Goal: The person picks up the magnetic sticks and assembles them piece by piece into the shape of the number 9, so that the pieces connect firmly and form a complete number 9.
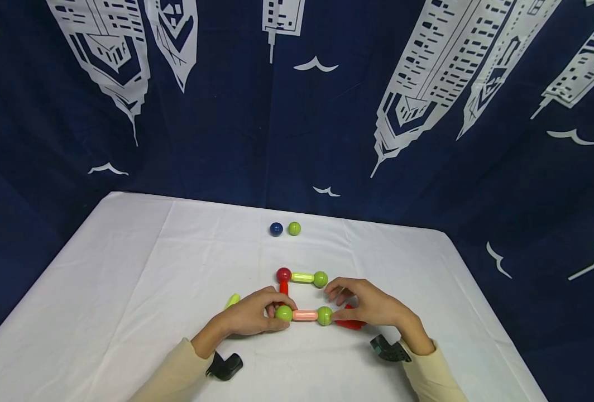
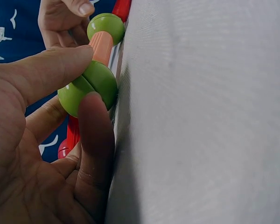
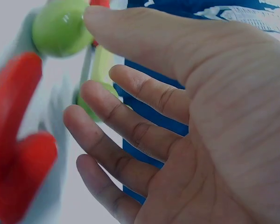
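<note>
My left hand (image 1: 249, 314) pinches a green ball (image 2: 86, 88) between thumb and fingers. A salmon-coloured rod (image 1: 305, 315) joins that ball to a second green ball (image 1: 325, 316) on the right. From the left ball a red rod (image 1: 284, 287) runs back to a red ball (image 1: 283, 274), where a yellow-green rod (image 1: 302, 277) leads to another green ball (image 1: 320, 279). Around the right side, my right hand (image 1: 372, 301) has its fingers spread and relaxed, with the thumb tip at the second green ball. Loose red rods (image 3: 14, 107) lie beside it, partly hidden in the head view.
A blue ball (image 1: 276, 229) and a green ball (image 1: 294, 228) stand near the back edge of the white-covered table (image 1: 126, 268). Another yellow-green rod (image 1: 233, 300) shows behind the left hand. A dark blue printed cloth (image 1: 226, 139) hangs behind the table.
</note>
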`<action>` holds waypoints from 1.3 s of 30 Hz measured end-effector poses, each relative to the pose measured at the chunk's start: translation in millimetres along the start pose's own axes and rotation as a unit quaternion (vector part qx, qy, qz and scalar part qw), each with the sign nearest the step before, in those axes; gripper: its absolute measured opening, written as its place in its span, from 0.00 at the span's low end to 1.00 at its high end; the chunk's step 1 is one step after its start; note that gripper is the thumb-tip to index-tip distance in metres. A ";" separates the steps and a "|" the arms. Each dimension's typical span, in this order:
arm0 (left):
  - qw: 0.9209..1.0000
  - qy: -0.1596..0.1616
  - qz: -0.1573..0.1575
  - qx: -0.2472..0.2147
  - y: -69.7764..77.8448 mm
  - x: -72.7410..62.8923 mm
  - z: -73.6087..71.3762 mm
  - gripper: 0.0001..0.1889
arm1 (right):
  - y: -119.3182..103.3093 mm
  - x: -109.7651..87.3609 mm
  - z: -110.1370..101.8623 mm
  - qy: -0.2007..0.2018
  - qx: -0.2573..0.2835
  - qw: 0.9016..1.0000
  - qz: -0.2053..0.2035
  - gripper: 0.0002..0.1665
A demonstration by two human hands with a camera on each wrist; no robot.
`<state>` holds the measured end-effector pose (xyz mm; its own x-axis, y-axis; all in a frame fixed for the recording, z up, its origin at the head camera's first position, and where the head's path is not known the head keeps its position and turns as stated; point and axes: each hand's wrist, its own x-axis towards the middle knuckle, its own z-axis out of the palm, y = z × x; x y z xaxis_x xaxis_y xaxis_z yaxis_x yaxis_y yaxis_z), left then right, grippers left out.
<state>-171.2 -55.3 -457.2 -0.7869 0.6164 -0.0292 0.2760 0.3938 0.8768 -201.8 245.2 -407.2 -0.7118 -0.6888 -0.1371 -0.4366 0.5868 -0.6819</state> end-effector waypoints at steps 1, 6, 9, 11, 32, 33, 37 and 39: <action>1.000 0.000 -0.002 -0.001 0.1 0.0 0.0 0.14 | 1.0 -1.0 -2.0 0.003 -0.001 1.000 0.001 0.27; 1.000 0.001 -0.001 -0.003 -0.1 -0.7 0.3 0.14 | 9.0 -6.3 -10.0 0.016 -0.022 1.000 0.008 0.24; 1.000 0.001 0.004 -0.003 -0.8 -0.9 0.6 0.14 | 16.0 -9.2 -13.1 0.020 -0.028 0.999 0.012 0.23; 1.000 0.001 0.004 -0.003 -1.2 -1.0 0.9 0.14 | 20.7 -10.8 -14.9 0.020 -0.026 0.999 0.017 0.23; 1.000 -0.006 -0.006 -0.003 1.9 -0.3 -0.2 0.14 | 37.5 -23.2 -23.5 -0.060 0.070 0.994 0.065 0.20; 1.000 -0.007 -0.007 -0.002 1.6 -0.2 -0.6 0.14 | 37.7 -23.4 -23.3 -0.059 0.067 0.993 0.070 0.19; 1.000 -0.008 -0.012 -0.003 1.2 0.0 -0.7 0.14 | 37.6 -21.5 -21.6 -0.055 0.043 0.995 0.075 0.16; 1.000 -0.007 -0.014 -0.004 1.3 -0.7 -0.7 0.14 | 36.4 -19.9 -21.2 -0.052 0.034 0.995 0.073 0.15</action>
<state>-170.7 -55.7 -455.7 -0.7863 0.6149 -0.0606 0.2495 0.4057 0.8793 -215.2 289.2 -414.1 -0.7021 -0.6409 -0.3103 -0.2920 0.6565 -0.6955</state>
